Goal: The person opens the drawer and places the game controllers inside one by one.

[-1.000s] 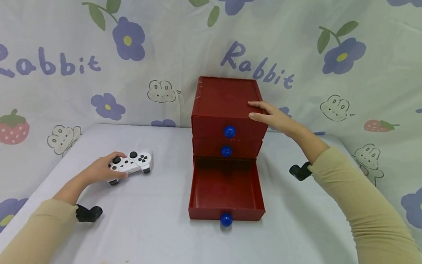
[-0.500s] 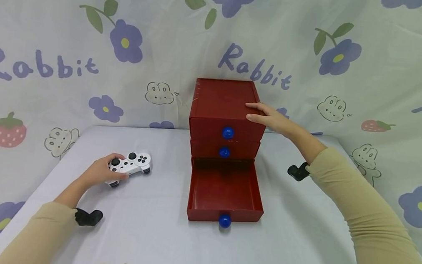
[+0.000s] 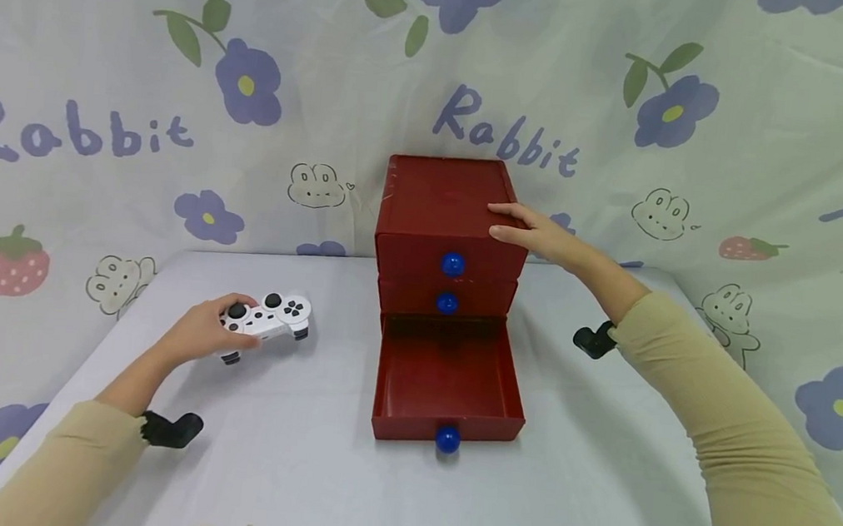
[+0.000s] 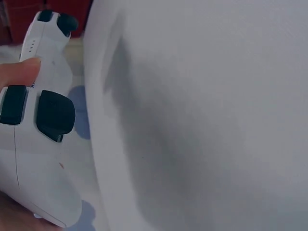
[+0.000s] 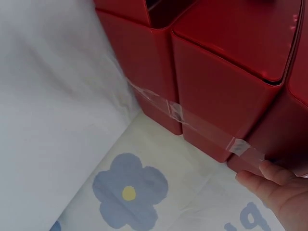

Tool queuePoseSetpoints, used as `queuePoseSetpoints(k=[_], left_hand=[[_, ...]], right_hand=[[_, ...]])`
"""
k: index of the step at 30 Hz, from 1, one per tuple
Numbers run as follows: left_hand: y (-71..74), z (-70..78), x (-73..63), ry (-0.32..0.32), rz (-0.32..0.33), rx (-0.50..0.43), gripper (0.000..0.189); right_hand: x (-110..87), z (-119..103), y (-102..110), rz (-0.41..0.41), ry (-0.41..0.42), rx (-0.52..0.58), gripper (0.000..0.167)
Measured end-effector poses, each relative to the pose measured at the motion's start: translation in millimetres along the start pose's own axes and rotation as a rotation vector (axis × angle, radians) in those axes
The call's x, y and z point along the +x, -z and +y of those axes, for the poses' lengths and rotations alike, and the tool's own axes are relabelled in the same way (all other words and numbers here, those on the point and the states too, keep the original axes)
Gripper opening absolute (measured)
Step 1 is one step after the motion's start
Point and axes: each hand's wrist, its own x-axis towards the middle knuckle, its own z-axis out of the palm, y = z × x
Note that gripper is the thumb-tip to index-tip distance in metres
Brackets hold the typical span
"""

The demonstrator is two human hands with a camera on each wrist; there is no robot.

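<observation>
My left hand point(image 3: 197, 329) grips the left end of a white game controller point(image 3: 270, 331), thumb on the near side and fingers over the far side. A shadow lies on the cloth under the controller, and its dark triggers point(image 4: 55, 113) face the left wrist camera. At the middle stands a red drawer cabinet point(image 3: 446, 194) with blue knobs. Its bottom drawer point(image 3: 407, 429) is pulled out with nothing inside, while the two upper drawers are closed. My right hand point(image 3: 544, 236) rests on the cabinet's top right edge, fingers extended.
White cloth point(image 3: 283, 468) covers the table. A printed curtain point(image 3: 332, 80) hangs right behind the cabinet. Clear tape point(image 5: 207, 132) runs along the cabinet's side across the stacked boxes. Black camera mounts point(image 3: 173, 430) sit at both wrists.
The left hand has raised the controller a little and shifted it slightly away and to the right. The right hand stays on the cabinet, and the head view has shifted slightly.
</observation>
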Motion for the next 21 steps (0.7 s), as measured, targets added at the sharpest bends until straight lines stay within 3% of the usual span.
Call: queuePoseSetpoints(k=[13,21], left_hand=[[24.0,48.5,-7.1,-0.058,-0.009,0.024,0.063],[28.5,75.7,-13.6,-0.114,-0.037,0.011,0.061]], right_hand=[[-0.2,0.5,0.1,0.004,-0.007,0.002,0.059],[1.1,0.5,-0.4,0.001,-0.005,0.008,0.059]])
